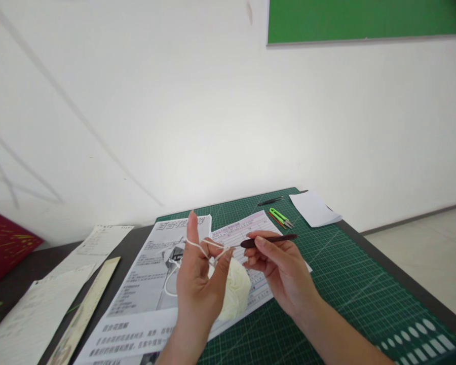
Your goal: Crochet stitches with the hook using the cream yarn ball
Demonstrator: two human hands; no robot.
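1. Pinched between thumb and fingers, a dark-handled hook (249, 244) points leftward in the person's right hand (280, 267), its thin metal shaft reaching the yarn (197, 247) at the left fingertips.
2. Thumb and fingers of the left hand (200, 291) close on the yarn, while the index finger stands upright with a strand passing around it.
3. Cream and round, the ball (238, 291) sits below the hands, over the printed sheets, partly hidden by the left hand. A loose loop of yarn hangs left of that hand.
4. Two printed sheets lie beneath the work: a grey one (137, 289) at left and a pinkish one (258, 223) at right, the latter on a green mat (345, 274).
5. Green snips (278, 215) rest on the mat beyond the right hand, with thin orange and yellow sticks just beside them. Farther back lies a slim black tool (270, 201); to the right, white paper (314, 209).
6. At far left, a ruler (85, 309) lies beside lined paper (41, 309) on the dark table (135, 238), near a red panel (7, 248).
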